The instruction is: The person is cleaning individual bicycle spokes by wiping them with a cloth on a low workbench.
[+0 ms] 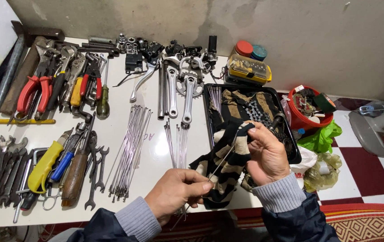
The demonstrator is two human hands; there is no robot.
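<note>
Left hand (174,190) pinches the low end of a thin spoke (224,157), which runs up to the right hand (267,153). Right hand clenched around a striped rag (227,172) wrapped on the spoke's upper end, at the table (154,154) front edge beside the black tray (209,114). Spoke tips hidden in both grips; tray contents hard to make out.

Left hand (176,192) pinched low, right hand (266,150) raised — grip closed
</note>
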